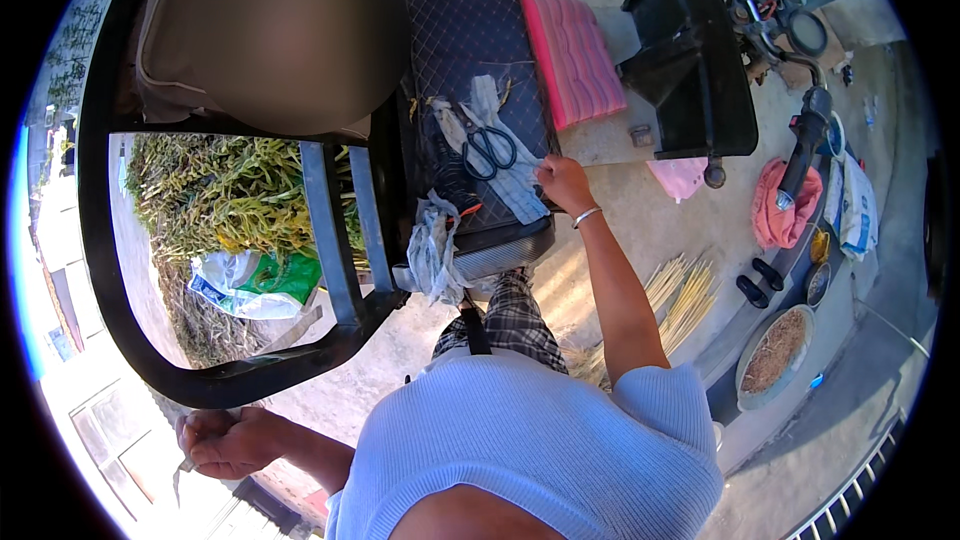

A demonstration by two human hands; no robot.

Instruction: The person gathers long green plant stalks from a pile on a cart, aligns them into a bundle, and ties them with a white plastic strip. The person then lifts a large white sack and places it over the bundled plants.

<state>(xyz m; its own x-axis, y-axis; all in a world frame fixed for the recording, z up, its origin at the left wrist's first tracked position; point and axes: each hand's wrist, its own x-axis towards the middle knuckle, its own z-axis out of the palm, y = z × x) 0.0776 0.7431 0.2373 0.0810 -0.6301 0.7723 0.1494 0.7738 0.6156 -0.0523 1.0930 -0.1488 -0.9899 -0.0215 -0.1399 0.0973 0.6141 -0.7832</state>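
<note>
A worn grey cloth lies spread on the dark quilted seat. My right hand, with a bangle at the wrist, is closed at the cloth's right edge and appears to pinch it. Black-handled scissors rest on top of the cloth. Another crumpled grey rag hangs over the seat's near left corner. Out to the lower left, below the black frame, my left hand is closed. Something thin and pale shows beside its fingers, too unclear to name.
A black metal frame curves round the left side. Beyond the seat are a pink striped cushion, a black box and a handlebar. On the floor lie straw stalks, dark slippers and a basin.
</note>
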